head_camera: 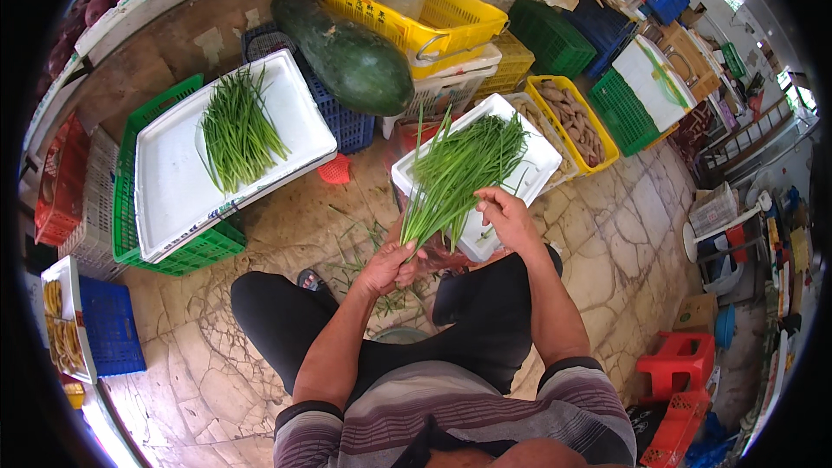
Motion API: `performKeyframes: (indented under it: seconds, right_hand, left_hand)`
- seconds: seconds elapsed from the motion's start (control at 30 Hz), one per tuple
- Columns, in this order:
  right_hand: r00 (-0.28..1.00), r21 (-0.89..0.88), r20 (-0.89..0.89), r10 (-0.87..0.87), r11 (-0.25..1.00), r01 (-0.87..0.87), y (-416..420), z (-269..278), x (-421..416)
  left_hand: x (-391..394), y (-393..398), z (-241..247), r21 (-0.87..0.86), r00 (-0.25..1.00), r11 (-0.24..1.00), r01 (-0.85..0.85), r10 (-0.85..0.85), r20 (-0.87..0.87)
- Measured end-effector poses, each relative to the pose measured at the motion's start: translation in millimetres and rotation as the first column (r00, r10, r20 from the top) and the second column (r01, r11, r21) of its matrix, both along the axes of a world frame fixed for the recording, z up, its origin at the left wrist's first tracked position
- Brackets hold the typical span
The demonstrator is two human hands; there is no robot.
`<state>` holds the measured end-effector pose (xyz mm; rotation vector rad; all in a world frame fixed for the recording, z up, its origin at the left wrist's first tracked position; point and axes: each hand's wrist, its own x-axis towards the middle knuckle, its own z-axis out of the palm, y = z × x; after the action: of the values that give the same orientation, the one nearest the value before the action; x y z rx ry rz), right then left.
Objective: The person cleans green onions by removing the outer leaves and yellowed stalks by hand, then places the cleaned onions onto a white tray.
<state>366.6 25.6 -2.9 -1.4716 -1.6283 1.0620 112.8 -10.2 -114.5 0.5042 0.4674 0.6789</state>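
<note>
My left hand (pixel 390 265) is closed around the pale lower ends of a bunch of long green chives (pixel 434 198), whose leaves fan out over a white foam tray (pixel 478 248). To the right of the bunch is my right hand (pixel 506 213), thumb and index finger close together beside the leaves; whether a stalk is between them I cannot tell. More chives (pixel 504 136) lie in that foam tray, partly under the held bunch. A neat pile of chives (pixel 242 136) rests on a larger white foam lid (pixel 170 172) at the left.
A green crate (pixel 201 252) supports the foam lid. Behind are a large winter melon (pixel 344 52) and a yellow crate (pixel 455 19) with a plastic bag. A yellow basket of tubers (pixel 575 123) stands right of the tray. Trimmings (pixel 396 299) litter the floor between my feet; a red stool (pixel 679 357) stands lower right.
</note>
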Motion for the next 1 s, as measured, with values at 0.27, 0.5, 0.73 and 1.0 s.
performKeyframes:
  seconds: [0.27,0.5,0.73,1.0]
  right_hand:
    - [0.929,0.145,0.364,0.069,0.981,-0.13,-9,-4,-4]
    - [0.892,0.293,0.45,-0.032,0.949,-0.113,-10,-21,-3]
    - [0.88,0.171,0.447,-0.16,0.981,0.092,-15,0,-16]
    - [0.876,0.347,0.478,-0.063,0.93,-0.122,-12,-20,2]
  left_hand:
    - [-1,2,-1,-0.005,0.999,1.0,-0.026,0.026,0.04]
    - [-2,1,1,0.015,0.999,0.999,-0.04,0.039,0.036]
    - [-4,3,0,0.005,0.999,0.999,-0.048,0.048,0.015]
    - [-4,2,2,0.002,0.998,0.999,-0.048,0.048,0.032]
